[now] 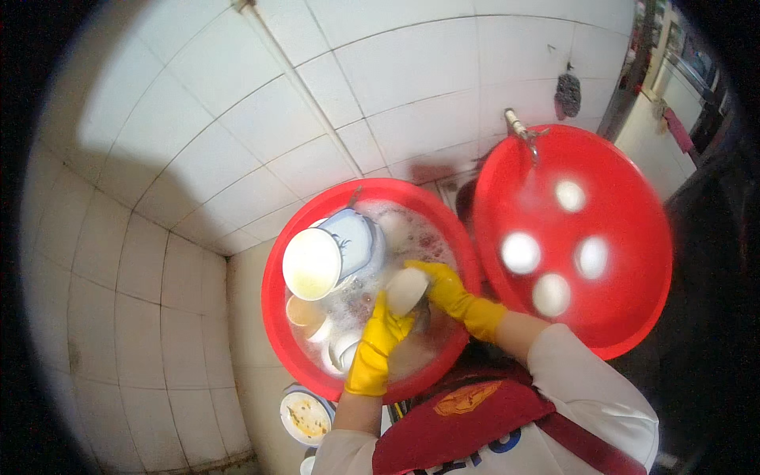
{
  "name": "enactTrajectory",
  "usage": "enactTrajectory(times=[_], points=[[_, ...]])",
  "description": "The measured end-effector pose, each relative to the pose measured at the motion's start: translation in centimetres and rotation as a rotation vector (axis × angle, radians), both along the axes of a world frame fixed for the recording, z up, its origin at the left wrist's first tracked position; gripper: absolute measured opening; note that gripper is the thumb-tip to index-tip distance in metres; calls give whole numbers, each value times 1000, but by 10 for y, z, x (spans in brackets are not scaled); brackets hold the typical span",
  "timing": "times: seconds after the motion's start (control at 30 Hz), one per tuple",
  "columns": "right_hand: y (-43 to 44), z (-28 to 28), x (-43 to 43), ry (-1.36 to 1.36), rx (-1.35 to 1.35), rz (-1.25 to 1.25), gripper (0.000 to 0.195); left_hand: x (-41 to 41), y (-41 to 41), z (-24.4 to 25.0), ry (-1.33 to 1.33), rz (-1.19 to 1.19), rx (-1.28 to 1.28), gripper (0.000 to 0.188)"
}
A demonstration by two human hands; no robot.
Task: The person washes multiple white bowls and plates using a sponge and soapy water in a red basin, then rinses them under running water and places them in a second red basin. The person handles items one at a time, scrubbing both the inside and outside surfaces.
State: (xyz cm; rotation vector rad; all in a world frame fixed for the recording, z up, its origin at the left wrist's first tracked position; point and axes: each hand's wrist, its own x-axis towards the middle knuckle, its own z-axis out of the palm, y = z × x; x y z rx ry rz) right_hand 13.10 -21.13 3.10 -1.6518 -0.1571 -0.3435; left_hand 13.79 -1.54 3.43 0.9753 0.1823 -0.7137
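Both my hands wear yellow rubber gloves over a red plastic tub (pixel 274 332) of sudsy water. A white bowl (pixel 407 291) is tilted between them. My left hand (pixel 380 335) grips its lower left side. At its upper right is my right hand (pixel 448 291), its fingers along the rim and partly hidden, so its hold cannot be made out. In the tub's left half, a stack of blue-patterned white bowls (pixel 312 264) lies on its side, with several more white bowls (pixel 343 351) below it, partly in the water.
A second red tub (pixel 617 320) on the right holds several white bowls (pixel 551 294) under a wall tap (pixel 525 133). A food-stained bowl (pixel 306 417) stands on the floor at lower left. White tiled walls rise behind and left; a dark scrubber (pixel 567 95) hangs at upper right.
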Motion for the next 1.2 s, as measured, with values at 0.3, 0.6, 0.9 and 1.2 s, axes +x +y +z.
enactTrajectory(times=[0.3, 0.6, 0.9, 1.2], points=[[-25, -4, 3, 413, -723, 179, 35, 44, 25, -88, 109, 293, -254, 52], [57, 62, -19, -312, -650, -51, 36, 38, -1, -111, 140, 342, -415, 52], [-8, 56, -1, 467, -150, 87, 26, 64, 3, -107, 151, 200, -494, 58], [-13, 3, -61, 63, -687, 13, 19, 12, -165, 116, -771, -105, 207, 43]])
